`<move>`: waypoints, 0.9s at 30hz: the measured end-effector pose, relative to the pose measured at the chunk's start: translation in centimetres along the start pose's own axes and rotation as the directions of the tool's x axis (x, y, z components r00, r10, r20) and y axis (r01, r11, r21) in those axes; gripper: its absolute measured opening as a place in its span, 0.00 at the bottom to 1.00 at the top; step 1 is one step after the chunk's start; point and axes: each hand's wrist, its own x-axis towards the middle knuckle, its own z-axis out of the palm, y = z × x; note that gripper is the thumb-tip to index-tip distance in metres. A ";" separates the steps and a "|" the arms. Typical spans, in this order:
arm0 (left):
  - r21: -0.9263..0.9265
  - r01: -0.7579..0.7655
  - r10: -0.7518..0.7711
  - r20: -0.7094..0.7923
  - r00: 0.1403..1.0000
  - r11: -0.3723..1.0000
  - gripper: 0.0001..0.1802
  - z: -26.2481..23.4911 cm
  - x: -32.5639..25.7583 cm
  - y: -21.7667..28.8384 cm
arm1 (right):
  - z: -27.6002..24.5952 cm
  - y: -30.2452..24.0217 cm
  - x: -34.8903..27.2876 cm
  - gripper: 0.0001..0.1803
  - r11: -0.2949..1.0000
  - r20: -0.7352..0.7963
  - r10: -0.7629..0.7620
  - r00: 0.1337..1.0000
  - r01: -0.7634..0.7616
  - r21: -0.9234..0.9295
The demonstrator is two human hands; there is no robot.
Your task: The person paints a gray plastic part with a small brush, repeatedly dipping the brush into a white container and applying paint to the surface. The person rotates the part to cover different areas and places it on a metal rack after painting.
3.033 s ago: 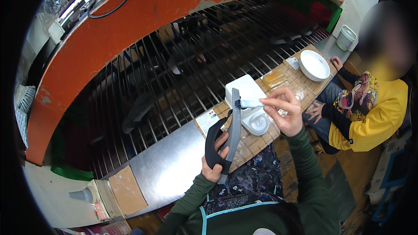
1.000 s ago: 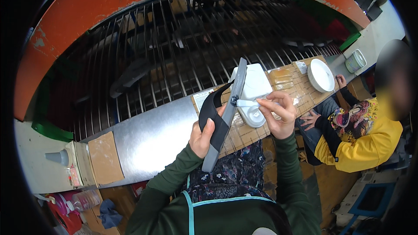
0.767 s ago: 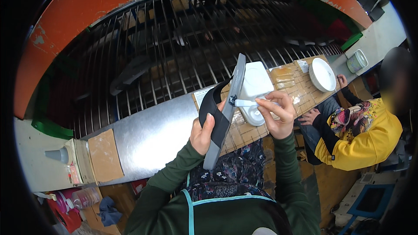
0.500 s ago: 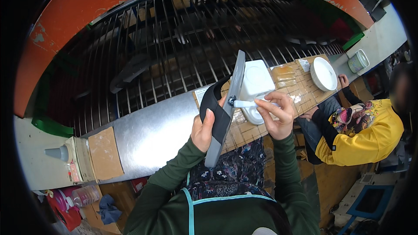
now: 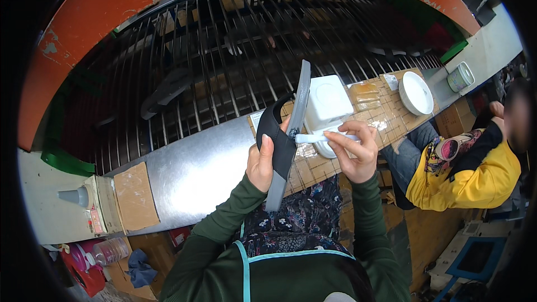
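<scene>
A slide sandal [image 5: 302, 98] with a grey sole and a wide black strap stands tilted nearly upright in front of me. My left hand [image 5: 260, 165] is closed round its strap side, the fingers partly hidden behind the strap. Pinched between thumb and fingers of my right hand [image 5: 359, 154] is a small brush [image 5: 313, 137] with a pale handle. Its dark tip touches the sole edge near the strap. Just behind the brush stands a white plastic container [image 5: 327, 99] on a cardboard-covered part of the bench.
Ahead runs a rack of metal rollers [image 5: 224, 78] with dark sandals on it. A white bowl [image 5: 415, 94] and a yellowish wrapped block [image 5: 364, 96] lie to the right. Bare metal bench [image 5: 201, 173] extends left. At right sits a person in a yellow top [image 5: 475, 176].
The sandal has shifted slightly left and turned a little. My brush has moved left with it, still at the sole edge. The person at right has raised their hands from the bench edge.
</scene>
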 end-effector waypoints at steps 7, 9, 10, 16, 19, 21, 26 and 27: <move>-0.146 -0.044 0.048 0.023 0.999 0.988 0.40 0.1 0.4 -1.0 | -0.7 0.2 0.0 0.16 0.998 0.137 0.001 0.991 -0.010 0.067; -0.305 -0.018 0.040 0.065 0.997 0.952 0.41 0.4 0.3 -1.3 | -0.2 0.7 0.5 0.14 0.916 0.092 0.108 0.990 -0.135 0.377; -0.396 0.020 0.020 0.096 0.995 0.918 0.42 0.4 0.0 -1.4 | 0.1 0.9 0.8 0.14 0.822 0.058 0.143 0.988 -0.151 0.549; -0.611 0.157 -0.109 0.115 0.987 0.776 0.43 0.8 -1.3 -1.8 | 0.7 0.7 1.3 0.12 0.946 -0.167 0.259 0.952 -0.215 0.243; -0.715 0.182 -0.176 0.085 0.981 0.675 0.42 0.9 -1.1 -1.7 | 0.6 -0.6 0.4 0.12 0.955 -0.038 0.215 0.976 -0.203 0.216; -0.803 0.193 -0.222 0.078 0.972 0.564 0.41 0.9 -1.0 -1.5 | 0.5 -1.5 -0.5 0.12 0.956 0.063 0.207 0.976 -0.216 0.197; -0.804 0.138 -0.207 0.020 0.978 0.579 0.39 1.2 -1.0 -1.1 | 0.4 -0.9 -0.8 0.11 0.798 0.120 0.155 0.981 -0.196 0.570; -0.794 0.155 -0.231 0.019 0.973 0.587 0.39 1.2 -1.0 -1.0 | 0.5 -0.8 -0.8 0.11 0.865 0.038 0.219 0.975 -0.212 0.455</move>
